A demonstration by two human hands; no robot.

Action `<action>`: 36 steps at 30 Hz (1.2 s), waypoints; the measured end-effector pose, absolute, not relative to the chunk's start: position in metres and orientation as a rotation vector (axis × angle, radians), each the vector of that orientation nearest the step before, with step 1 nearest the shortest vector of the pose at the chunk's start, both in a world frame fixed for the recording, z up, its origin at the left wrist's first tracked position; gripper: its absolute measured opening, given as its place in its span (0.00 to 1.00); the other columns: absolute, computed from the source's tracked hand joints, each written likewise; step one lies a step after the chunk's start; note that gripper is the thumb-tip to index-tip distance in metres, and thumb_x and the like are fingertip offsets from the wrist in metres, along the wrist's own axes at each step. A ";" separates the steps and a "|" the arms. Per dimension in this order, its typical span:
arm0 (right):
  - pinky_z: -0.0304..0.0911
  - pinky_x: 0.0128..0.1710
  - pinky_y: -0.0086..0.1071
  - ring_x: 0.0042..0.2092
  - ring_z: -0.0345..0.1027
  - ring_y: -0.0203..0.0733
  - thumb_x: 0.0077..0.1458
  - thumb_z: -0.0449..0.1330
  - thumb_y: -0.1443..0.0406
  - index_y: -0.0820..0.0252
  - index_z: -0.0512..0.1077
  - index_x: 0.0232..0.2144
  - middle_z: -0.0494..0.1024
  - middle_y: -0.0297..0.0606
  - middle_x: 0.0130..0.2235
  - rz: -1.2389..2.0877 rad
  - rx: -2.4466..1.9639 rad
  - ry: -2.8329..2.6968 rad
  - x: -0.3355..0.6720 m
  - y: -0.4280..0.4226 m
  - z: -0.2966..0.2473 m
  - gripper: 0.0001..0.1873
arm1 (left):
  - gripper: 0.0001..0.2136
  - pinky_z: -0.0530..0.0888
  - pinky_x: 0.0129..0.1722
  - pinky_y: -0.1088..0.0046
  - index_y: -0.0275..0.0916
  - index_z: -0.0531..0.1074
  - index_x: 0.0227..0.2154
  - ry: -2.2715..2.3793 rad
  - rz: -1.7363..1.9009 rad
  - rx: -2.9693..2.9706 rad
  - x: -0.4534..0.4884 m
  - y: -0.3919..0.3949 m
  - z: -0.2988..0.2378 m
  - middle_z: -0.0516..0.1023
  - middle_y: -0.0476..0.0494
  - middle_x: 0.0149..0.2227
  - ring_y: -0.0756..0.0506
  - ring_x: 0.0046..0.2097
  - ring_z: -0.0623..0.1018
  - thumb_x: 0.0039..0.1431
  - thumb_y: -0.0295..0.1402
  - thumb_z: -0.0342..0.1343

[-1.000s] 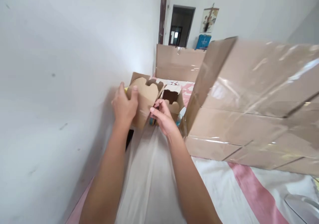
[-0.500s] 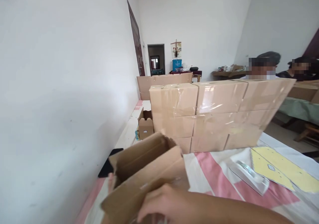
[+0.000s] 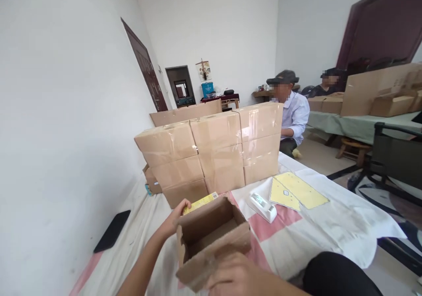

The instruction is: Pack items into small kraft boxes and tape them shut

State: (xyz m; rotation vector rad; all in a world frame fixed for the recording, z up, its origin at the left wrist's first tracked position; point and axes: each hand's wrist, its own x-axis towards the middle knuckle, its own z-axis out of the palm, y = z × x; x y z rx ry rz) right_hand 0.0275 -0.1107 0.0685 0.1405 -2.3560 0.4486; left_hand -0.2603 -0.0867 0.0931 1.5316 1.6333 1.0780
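Note:
An open-topped brown cardboard box (image 3: 212, 239) sits tilted close in front of me, its hollow inside showing. My left hand (image 3: 180, 211) is closed at its far left corner, fingers on a yellow printed panel (image 3: 201, 203) with a barcode along the far rim. Whether that panel belongs to the box I cannot tell. My right hand (image 3: 232, 273) lies against the near wall, fingers bent and partly hidden at the picture's bottom. Beyond the box stands a wall of stacked, taped cartons (image 3: 211, 155).
A white tape dispenser (image 3: 263, 207) and yellow cut sheets (image 3: 298, 191) lie on the right of the cloth-covered table (image 3: 346, 212). A black flat object (image 3: 112, 230) is at left by the wall. A person (image 3: 293, 111) crouches past the cartons; another sits farther back.
My view has swung right and tipped. The box now appears farther right, with its inside more visible. My left forearm and the yellow panel have come into sight.

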 end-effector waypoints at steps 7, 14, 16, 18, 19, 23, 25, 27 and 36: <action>0.70 0.37 0.44 0.39 0.74 0.47 0.55 0.57 0.73 0.53 0.73 0.45 0.81 0.43 0.41 0.296 -0.044 -1.723 0.105 -0.097 0.160 0.16 | 0.29 0.75 0.55 0.47 0.48 0.72 0.51 2.164 1.623 1.397 -0.281 -0.136 0.158 0.75 0.40 0.58 0.30 0.59 0.74 0.45 0.50 0.66; 0.66 0.46 0.45 0.48 0.71 0.48 0.64 0.56 0.69 0.53 0.73 0.40 0.76 0.43 0.45 0.561 -0.420 -1.364 0.116 -0.065 0.160 0.08 | 0.24 0.81 0.51 0.55 0.59 0.73 0.50 2.066 1.808 1.640 -0.227 -0.201 0.223 0.79 0.54 0.54 0.37 0.53 0.80 0.49 0.48 0.68; 0.66 0.45 0.43 0.48 0.70 0.47 0.65 0.56 0.69 0.53 0.73 0.40 0.75 0.42 0.44 0.581 -0.427 -1.336 0.116 -0.063 0.160 0.07 | 0.22 0.81 0.46 0.59 0.54 0.74 0.49 2.100 1.298 1.884 -0.205 -0.198 0.218 0.80 0.49 0.53 0.36 0.50 0.80 0.50 0.48 0.67; 0.65 0.44 0.41 0.47 0.69 0.45 0.64 0.56 0.70 0.54 0.73 0.40 0.74 0.41 0.44 0.552 -0.426 -1.349 0.116 -0.062 0.161 0.07 | 0.18 0.78 0.47 0.60 0.50 0.74 0.47 2.023 0.761 2.052 -0.186 -0.188 0.205 0.80 0.45 0.51 0.36 0.50 0.80 0.55 0.48 0.63; 0.65 0.44 0.41 0.47 0.69 0.45 0.64 0.56 0.70 0.54 0.73 0.40 0.74 0.41 0.43 0.539 -0.431 -1.366 0.115 -0.061 0.161 0.07 | 0.16 0.77 0.47 0.61 0.48 0.74 0.46 1.963 0.551 2.089 -0.177 -0.182 0.199 0.80 0.44 0.51 0.37 0.50 0.80 0.58 0.48 0.59; 0.64 0.42 0.39 0.46 0.69 0.44 0.61 0.57 0.70 0.55 0.72 0.40 0.74 0.39 0.43 0.588 -0.499 -1.477 0.109 -0.057 0.155 0.07 | 0.14 0.74 0.46 0.63 0.45 0.70 0.47 1.841 0.197 2.096 -0.155 -0.165 0.186 0.77 0.43 0.54 0.38 0.50 0.78 0.66 0.46 0.49; 0.64 0.41 0.38 0.45 0.69 0.44 0.60 0.57 0.70 0.55 0.71 0.40 0.74 0.39 0.42 0.644 -0.541 -1.517 0.106 -0.054 0.150 0.07 | 0.14 0.73 0.44 0.64 0.46 0.69 0.50 1.853 0.148 2.119 -0.151 -0.165 0.189 0.76 0.44 0.55 0.39 0.50 0.78 0.68 0.44 0.49; 0.64 0.40 0.37 0.43 0.69 0.44 0.59 0.57 0.69 0.56 0.71 0.40 0.74 0.38 0.41 0.698 -0.592 -1.537 0.104 -0.051 0.146 0.07 | 0.16 0.72 0.45 0.65 0.48 0.67 0.54 1.873 0.171 2.166 -0.153 -0.166 0.190 0.75 0.44 0.57 0.40 0.51 0.78 0.68 0.45 0.48; 0.65 0.53 0.43 0.56 0.69 0.48 0.61 0.58 0.65 0.56 0.71 0.48 0.75 0.42 0.52 0.789 -0.743 -1.734 0.091 -0.051 0.137 0.13 | 0.15 0.66 0.51 0.52 0.39 0.73 0.45 2.043 -0.028 2.458 -0.144 -0.143 0.159 0.83 0.36 0.43 0.34 0.49 0.79 0.63 0.44 0.57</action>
